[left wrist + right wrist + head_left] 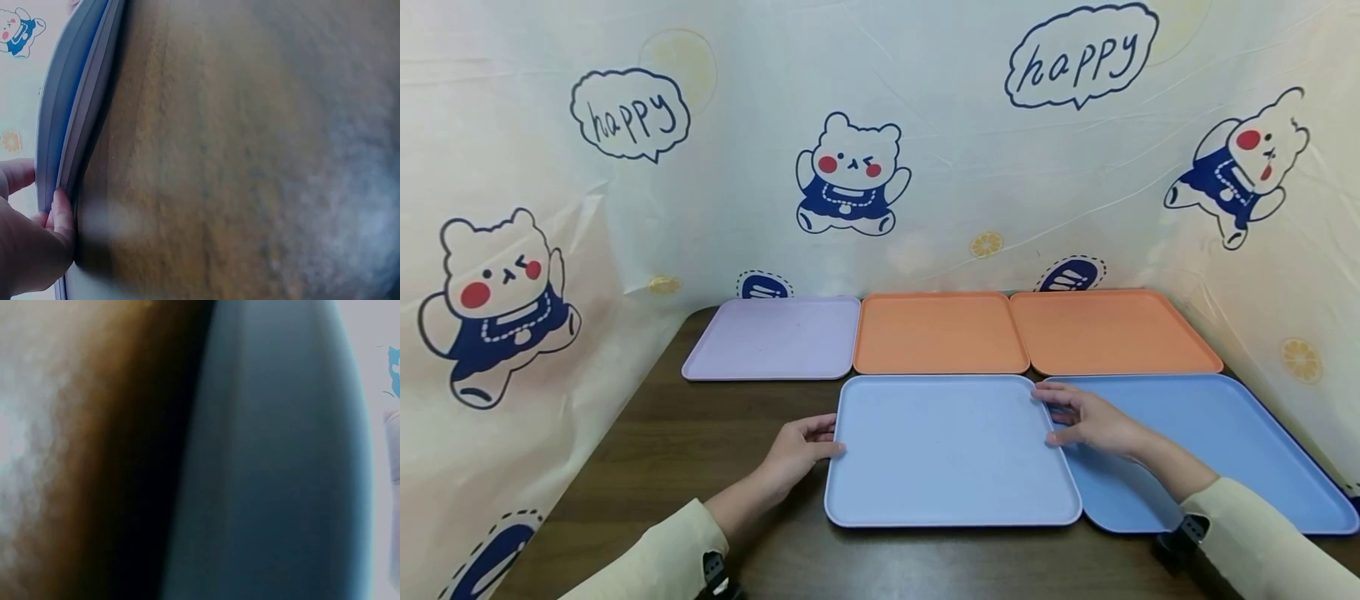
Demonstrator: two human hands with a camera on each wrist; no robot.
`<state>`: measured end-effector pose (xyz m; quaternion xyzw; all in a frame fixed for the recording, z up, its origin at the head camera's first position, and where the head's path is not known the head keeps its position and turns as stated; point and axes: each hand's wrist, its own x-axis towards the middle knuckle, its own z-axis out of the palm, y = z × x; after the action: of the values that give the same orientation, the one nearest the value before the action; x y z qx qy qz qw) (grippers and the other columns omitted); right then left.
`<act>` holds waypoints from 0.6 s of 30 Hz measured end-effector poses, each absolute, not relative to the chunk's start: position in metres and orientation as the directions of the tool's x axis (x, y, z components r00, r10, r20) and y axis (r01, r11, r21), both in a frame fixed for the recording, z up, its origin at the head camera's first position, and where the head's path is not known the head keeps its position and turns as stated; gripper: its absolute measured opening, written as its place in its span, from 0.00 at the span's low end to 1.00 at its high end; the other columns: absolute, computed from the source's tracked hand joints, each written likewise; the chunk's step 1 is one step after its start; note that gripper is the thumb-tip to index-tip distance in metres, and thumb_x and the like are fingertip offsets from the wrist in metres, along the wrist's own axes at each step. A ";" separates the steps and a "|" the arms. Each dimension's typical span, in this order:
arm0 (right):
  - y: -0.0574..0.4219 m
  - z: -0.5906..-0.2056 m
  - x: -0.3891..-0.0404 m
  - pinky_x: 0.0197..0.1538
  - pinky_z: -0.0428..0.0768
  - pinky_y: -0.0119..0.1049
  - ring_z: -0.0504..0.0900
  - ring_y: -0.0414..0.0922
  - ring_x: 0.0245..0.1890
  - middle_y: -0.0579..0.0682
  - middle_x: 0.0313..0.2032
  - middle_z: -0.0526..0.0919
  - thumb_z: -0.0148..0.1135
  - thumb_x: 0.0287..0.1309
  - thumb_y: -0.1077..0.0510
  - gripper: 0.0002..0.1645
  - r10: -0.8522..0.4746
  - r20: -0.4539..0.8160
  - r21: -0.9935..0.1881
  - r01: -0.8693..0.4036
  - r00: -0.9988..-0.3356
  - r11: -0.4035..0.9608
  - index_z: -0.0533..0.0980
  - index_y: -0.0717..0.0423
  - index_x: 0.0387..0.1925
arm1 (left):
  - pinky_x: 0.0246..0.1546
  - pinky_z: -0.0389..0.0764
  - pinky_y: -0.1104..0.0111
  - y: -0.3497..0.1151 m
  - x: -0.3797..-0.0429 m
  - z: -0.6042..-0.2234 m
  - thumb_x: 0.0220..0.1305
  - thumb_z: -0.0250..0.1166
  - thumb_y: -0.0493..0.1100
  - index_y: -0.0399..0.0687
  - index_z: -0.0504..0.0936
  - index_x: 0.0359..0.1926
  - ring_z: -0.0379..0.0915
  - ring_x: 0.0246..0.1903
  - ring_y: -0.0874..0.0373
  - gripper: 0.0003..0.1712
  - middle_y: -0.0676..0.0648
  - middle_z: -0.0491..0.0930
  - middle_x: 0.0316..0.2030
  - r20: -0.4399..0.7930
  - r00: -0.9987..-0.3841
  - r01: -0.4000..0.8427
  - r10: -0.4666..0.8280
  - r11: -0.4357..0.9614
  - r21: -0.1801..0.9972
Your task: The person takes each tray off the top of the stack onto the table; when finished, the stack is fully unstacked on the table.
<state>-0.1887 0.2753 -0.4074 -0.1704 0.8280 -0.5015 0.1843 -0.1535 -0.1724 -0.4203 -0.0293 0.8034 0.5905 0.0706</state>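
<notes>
A light blue rectangular tray (951, 454) lies in the middle front, between both hands. My left hand (797, 454) grips its left edge, thumb over the rim and fingers at the side. In the left wrist view that hand (31, 244) pinches the rim of a blue tray (53, 144), with a mauve tray edge (84, 119) close beneath it. On the opposite edge, my right hand (1097, 421) holds the rim, its thumb on the near part. Below that forearm is a darker blue tray (1210, 450). A blurred tray side (287, 456) fills much of the right wrist view.
Along the back sit a lilac tray (775, 337), an orange tray (942, 333) and a second orange tray (1112, 332), side by side. All rest on a dark wood table (662, 467). A printed cloth (722, 200) hangs behind and at the sides.
</notes>
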 end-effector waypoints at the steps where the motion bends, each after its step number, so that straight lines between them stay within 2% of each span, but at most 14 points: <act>1: 0.275 -0.407 -0.189 0.58 0.73 0.46 0.62 0.67 0.65 0.68 0.72 0.46 0.71 0.54 0.61 0.46 -0.468 -0.134 -0.893 -0.098 -0.873 0.439 0.59 0.67 0.70 | 0.40 0.81 0.64 -0.172 -0.153 -0.420 0.53 0.71 0.29 0.31 0.78 0.55 0.76 0.40 0.53 0.26 0.43 0.82 0.40 -0.147 -0.989 -0.130 0.034 0.299 0.945; 18: 0.275 -0.408 -0.189 0.59 0.72 0.48 0.62 0.68 0.65 0.67 0.72 0.46 0.71 0.54 0.62 0.46 -0.464 -0.141 -0.894 -0.090 -0.875 0.440 0.59 0.67 0.70 | 0.38 0.79 0.69 -0.170 -0.151 -0.416 0.53 0.68 0.29 0.29 0.77 0.56 0.74 0.42 0.51 0.26 0.41 0.81 0.42 -0.116 -0.993 -0.110 0.007 0.268 0.957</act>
<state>-0.1886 0.2750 -0.4076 -0.1672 0.8278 -0.5021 0.1863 -0.1510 -0.1696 -0.4164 -0.0325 0.7947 0.6042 0.0484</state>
